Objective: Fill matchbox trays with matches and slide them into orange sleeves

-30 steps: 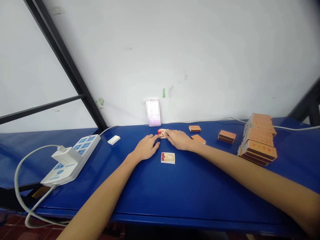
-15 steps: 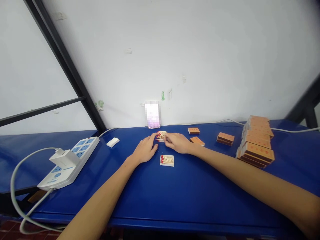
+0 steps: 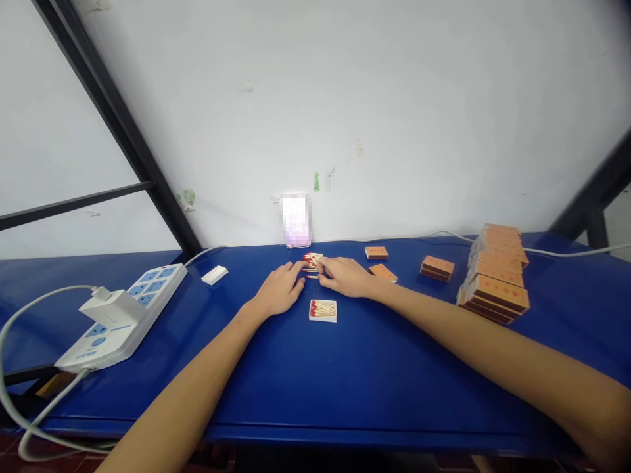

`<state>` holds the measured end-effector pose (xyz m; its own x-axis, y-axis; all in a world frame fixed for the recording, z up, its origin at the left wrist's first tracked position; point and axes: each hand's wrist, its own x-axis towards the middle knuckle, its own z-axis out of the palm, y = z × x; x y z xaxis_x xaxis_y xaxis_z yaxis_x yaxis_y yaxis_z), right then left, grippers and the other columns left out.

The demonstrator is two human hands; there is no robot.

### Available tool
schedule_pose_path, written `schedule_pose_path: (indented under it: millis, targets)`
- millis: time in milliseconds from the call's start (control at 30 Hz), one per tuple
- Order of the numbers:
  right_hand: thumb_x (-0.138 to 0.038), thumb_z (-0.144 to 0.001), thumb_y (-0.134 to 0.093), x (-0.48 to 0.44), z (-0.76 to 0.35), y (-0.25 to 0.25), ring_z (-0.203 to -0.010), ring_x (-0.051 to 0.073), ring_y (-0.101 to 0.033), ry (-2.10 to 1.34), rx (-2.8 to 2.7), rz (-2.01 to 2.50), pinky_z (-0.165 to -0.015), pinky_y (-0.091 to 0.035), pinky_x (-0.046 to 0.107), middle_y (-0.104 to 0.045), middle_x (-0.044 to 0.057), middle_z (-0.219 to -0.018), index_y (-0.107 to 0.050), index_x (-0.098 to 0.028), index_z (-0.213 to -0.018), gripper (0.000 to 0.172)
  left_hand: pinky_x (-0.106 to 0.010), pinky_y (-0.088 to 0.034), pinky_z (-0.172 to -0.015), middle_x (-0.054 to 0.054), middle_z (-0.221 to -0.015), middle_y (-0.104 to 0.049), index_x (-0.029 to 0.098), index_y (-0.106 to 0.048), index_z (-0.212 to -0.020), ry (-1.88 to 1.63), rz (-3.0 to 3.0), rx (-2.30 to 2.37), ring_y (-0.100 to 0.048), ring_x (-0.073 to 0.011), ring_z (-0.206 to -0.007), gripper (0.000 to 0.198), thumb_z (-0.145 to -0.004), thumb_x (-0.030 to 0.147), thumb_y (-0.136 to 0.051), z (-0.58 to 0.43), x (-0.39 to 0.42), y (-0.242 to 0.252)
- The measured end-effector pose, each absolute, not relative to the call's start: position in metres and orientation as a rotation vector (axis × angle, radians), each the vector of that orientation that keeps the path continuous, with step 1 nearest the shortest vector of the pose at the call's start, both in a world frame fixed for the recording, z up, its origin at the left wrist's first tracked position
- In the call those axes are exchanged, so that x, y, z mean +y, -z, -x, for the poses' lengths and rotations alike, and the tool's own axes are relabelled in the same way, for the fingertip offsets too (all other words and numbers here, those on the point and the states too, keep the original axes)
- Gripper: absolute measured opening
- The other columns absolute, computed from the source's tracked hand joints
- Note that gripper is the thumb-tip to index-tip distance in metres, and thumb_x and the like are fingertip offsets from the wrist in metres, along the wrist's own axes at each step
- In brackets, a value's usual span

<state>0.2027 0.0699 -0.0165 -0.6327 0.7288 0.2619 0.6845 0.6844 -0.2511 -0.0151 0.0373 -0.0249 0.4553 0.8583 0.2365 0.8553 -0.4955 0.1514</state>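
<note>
A small pile of red-tipped matches (image 3: 312, 260) lies on the blue table between my two hands. At its left edge rest the fingertips of my left hand (image 3: 279, 289), with the thumb apart from the fingers. From the right, my right hand (image 3: 344, 277) has its fingers curled in and its thumb near the index finger, at the wooden end of a single match (image 3: 311, 276). Closer to me sits a white matchbox tray (image 3: 323, 319) holding several matches, their red heads to the left. The right fingertips partly hide the pile.
Several orange matchboxes (image 3: 437, 267) lie on the right beside a tall stack of matchboxes (image 3: 497, 276). On the left are a white tray-like box (image 3: 215, 275) and a power strip (image 3: 128, 338) with a charger and cables. A phone (image 3: 296, 220) leans against the wall.
The view has shifted slightly. A single match now shows apart from the pile on its near side, between the hands. Both hands stay close to the pile.
</note>
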Motion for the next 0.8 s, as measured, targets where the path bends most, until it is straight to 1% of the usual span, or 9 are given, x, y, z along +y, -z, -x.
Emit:
schedule_pose_path:
  millis: [133, 267, 333, 567, 700, 800]
  targets:
    - [-0.029, -0.094, -0.046, 0.0677, -0.2032, 0.0153, -0.075, 0.016, -0.058, -0.187, -2.548, 1.113, -0.063, -0.032, 0.026, -0.067, 0.003, -0.092, -0.054, -0.022, -0.100, 0.012, -0.044, -0.047, -0.097, -0.010, -0.113, -0.060, 0.022, -0.045, -0.140, -0.414, -2.700, 1.555, -0.058, -0.0264, -0.108, 0.042, -0.101, 0.028, -0.029, 0.0152, 0.0376, 0.0242]
    - [-0.024, -0.093, -0.046, 0.0681, -0.2040, 0.0168, -0.085, 0.018, -0.061, -0.188, -2.536, 1.096, -0.069, -0.035, 0.026, -0.069, 0.004, -0.101, -0.059, -0.022, -0.109, 0.020, -0.043, -0.048, -0.094, -0.011, -0.109, -0.059, 0.020, -0.046, -0.139, -0.402, -2.692, 1.573, -0.058, -0.0256, -0.103, 0.043, -0.101, 0.028, -0.028, 0.0143, 0.0378, 0.0235]
    - [-0.023, -0.094, -0.044, 0.0692, -0.2039, 0.0185, -0.088, 0.018, -0.063, -0.183, -2.521, 1.082, -0.072, -0.037, 0.026, -0.071, 0.005, -0.103, -0.061, -0.022, -0.111, 0.024, -0.043, -0.047, -0.095, -0.011, -0.108, -0.058, 0.018, -0.048, -0.139, -0.390, -2.678, 1.593, -0.058, -0.0256, -0.102, 0.043, -0.101, 0.028, -0.029, 0.0135, 0.0374, 0.0229]
    - [-0.025, -0.096, -0.042, 0.0699, -0.2019, 0.0204, -0.092, 0.019, -0.066, -0.148, -2.505, 1.105, -0.076, -0.039, 0.027, -0.074, 0.006, -0.104, -0.071, -0.021, -0.105, 0.030, -0.042, -0.048, -0.093, -0.012, -0.107, -0.055, 0.016, -0.052, -0.136, -0.380, -2.662, 1.645, -0.059, -0.0251, -0.099, 0.044, -0.101, 0.031, -0.031, 0.0116, 0.0367, 0.0242]
    - [-0.025, -0.096, -0.044, 0.0686, -0.2023, 0.0182, -0.088, 0.018, -0.064, -0.141, -2.538, 1.068, -0.077, -0.039, 0.026, -0.074, 0.005, -0.099, -0.071, -0.021, -0.100, 0.027, -0.041, -0.048, -0.091, -0.011, -0.107, -0.055, 0.019, -0.051, -0.138, -0.367, -2.684, 1.642, -0.058, -0.0247, -0.098, 0.044, -0.102, 0.032, -0.030, 0.0123, 0.0374, 0.0254]
    - [-0.024, -0.096, -0.042, 0.0669, -0.2021, 0.0174, -0.085, 0.017, -0.064, -0.127, -2.511, 1.083, -0.074, -0.037, 0.026, -0.073, 0.005, -0.097, -0.070, -0.021, -0.097, 0.028, -0.041, -0.048, -0.088, -0.010, -0.105, -0.055, 0.020, -0.051, -0.138, -0.349, -2.693, 1.632, -0.058, -0.0241, -0.096, 0.044, -0.101, 0.031, -0.030, 0.0119, 0.0364, 0.0235]
